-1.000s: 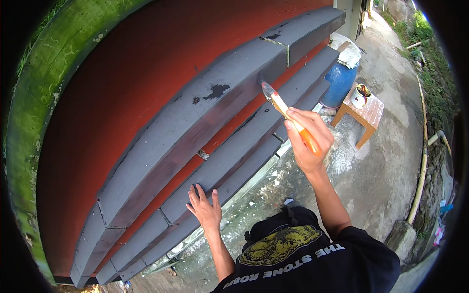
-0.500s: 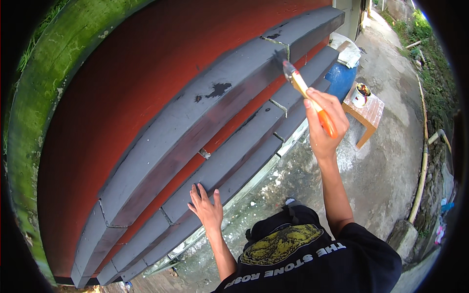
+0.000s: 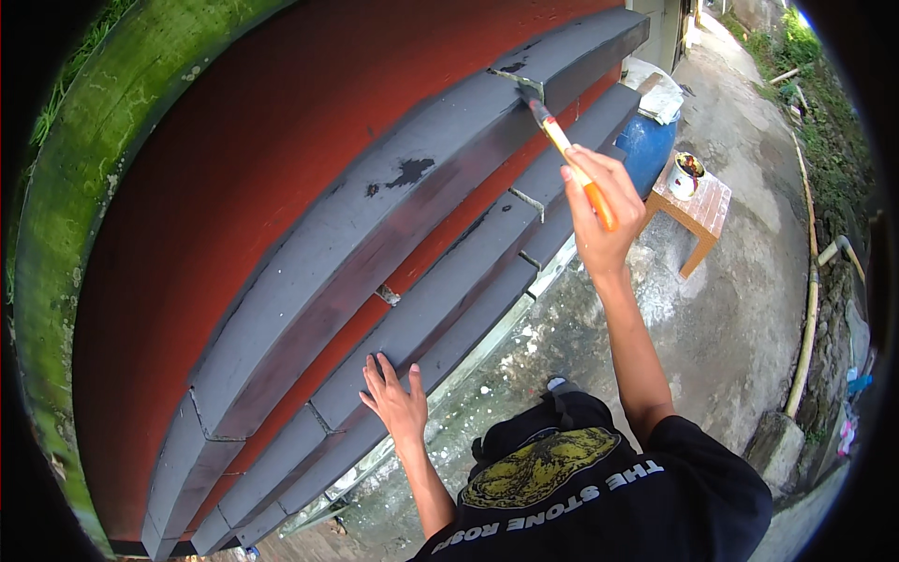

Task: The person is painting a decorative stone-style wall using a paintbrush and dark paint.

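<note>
My right hand grips the orange end of a paintbrush with a pale handle. Its dark bristles touch the top grey ledge close to a pale joint between two sections. Darker wet-looking paint patches mark that ledge farther left. Lower down, my left hand rests with fingers spread against the second grey ledge. Nothing is held in it. Between the ledges runs a red wall strip, and a wide red wall rises behind them.
At right, a small brown table carries a white paint pot with smeared sides. A blue barrel stands beside it, topped with a pale sack. Beyond the concrete ground, a pipe runs along a planted bank.
The brush and my right hand have shifted slightly left and up, bringing the bristles nearer the joint. My left hand stays in place against the ledge.
</note>
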{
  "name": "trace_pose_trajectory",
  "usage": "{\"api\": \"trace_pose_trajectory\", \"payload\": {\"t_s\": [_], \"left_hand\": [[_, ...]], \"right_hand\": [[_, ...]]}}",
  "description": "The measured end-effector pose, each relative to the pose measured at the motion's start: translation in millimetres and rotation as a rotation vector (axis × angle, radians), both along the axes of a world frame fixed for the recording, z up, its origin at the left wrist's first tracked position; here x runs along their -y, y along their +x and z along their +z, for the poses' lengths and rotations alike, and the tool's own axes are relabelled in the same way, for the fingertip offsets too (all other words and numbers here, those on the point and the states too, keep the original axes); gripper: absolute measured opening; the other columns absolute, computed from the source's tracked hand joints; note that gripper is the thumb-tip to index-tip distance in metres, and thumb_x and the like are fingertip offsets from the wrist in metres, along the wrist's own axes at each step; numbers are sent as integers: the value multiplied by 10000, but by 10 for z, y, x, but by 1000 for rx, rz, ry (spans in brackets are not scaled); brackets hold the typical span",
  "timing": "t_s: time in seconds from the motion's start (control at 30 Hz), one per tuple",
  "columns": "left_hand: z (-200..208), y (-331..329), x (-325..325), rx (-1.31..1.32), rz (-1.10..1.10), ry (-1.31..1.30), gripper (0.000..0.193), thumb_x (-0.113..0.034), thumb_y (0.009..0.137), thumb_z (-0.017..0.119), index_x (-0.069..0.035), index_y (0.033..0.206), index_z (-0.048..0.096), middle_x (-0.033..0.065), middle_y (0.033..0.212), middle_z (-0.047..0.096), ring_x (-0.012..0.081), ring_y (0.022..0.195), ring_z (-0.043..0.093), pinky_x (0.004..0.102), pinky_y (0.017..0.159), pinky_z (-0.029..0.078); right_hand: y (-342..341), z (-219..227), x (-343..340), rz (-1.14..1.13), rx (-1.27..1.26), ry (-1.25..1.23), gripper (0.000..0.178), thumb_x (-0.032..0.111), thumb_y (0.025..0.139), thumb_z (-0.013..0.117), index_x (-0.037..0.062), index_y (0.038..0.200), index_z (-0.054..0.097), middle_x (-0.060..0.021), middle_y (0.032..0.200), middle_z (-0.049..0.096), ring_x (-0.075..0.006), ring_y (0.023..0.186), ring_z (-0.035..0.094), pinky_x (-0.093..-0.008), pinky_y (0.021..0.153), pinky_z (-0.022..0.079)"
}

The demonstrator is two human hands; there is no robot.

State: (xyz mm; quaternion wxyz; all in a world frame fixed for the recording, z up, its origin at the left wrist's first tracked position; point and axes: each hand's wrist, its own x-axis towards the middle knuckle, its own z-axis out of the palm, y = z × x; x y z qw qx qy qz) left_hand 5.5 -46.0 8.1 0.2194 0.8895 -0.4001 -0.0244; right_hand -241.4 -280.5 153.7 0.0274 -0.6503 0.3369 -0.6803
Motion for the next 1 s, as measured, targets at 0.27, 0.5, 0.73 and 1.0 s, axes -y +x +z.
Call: {"api": "trace_pose_trajectory", "payload": {"t_s": [0.27,0.5,0.73,1.0], "left_hand": [[2,7,-15,5,-26,6,693,-398,976,574,1,1508,380,203,1599,287,381,1496,239,632,1178,122],[-5,9,-10,19,-15,32,699,-394,973,578,1,1512,372,201,1598,289,378,1495,242,633,1177,125],[9,15,-36,-4,-25,37,697,-383,970,583,-12,1518,367,189,1614,267,372,1507,221,636,1177,117],[-9,32,-64,11,-48,27,702,-382,967,584,-14,1522,362,191,1619,257,367,1510,217,639,1177,111]], "right_hand": [[23,-44,-142,5,139,41,241,-53,819,736,-9,1056,736,-161,1011,724,-245,936,718,-318,794,563],[313,-152,-850,485,-63,-57,266,-43,756,778,-24,1019,743,-163,985,714,-246,862,730,-309,715,592],[96,-151,-495,560,-58,61,228,-25,790,761,-35,1016,738,-176,998,720,-254,874,726,-305,741,573],[-306,-326,281,300,213,99,167,-33,880,698,-40,1042,736,-156,1005,721,-190,914,687,-291,763,553]]}}
